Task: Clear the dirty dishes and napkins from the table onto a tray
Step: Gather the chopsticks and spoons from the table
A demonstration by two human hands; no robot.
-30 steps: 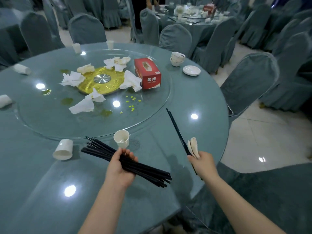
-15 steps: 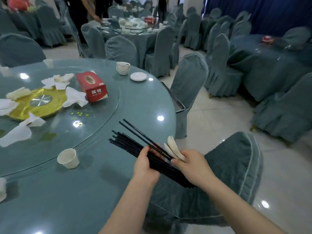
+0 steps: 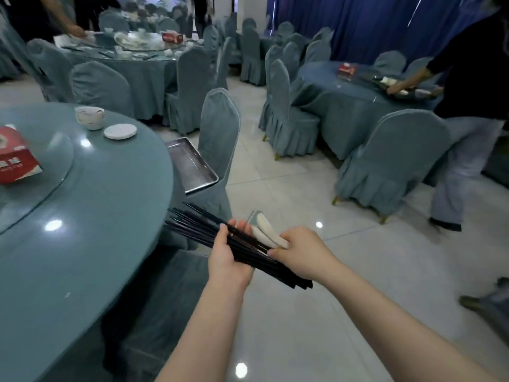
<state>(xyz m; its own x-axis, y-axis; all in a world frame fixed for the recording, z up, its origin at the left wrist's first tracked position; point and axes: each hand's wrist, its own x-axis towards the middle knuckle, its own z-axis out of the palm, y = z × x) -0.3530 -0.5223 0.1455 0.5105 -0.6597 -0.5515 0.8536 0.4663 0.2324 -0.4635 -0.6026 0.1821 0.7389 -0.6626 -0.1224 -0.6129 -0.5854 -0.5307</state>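
My left hand (image 3: 227, 259) grips a thick bundle of black chopsticks (image 3: 198, 228) just off the edge of the round teal table (image 3: 91, 244). My right hand (image 3: 301, 250) holds two white spoons (image 3: 265, 230) and touches the same chopstick bundle from the right. A metal tray (image 3: 192, 168) lies on the seat of a covered chair (image 3: 220, 128) beside the table, a little ahead of both hands. Stacked white bowls (image 3: 90, 117) and a small white plate (image 3: 120, 131) stand at the table's far edge. A red tissue box (image 3: 15, 158) sits on the glass turntable (image 3: 35, 172).
Covered chairs (image 3: 391, 161) and other dressed tables (image 3: 352, 100) fill the room, with tiled floor (image 3: 303, 312) between them. A person in dark top (image 3: 473, 106) bends over the right table. Other people stand at the far table (image 3: 132, 53). A shoe (image 3: 484, 301) shows at right.
My view has swung right, away from the table's middle. My right hand with the spoons joined the left at the chopstick bundle, and both hands moved off the table edge.
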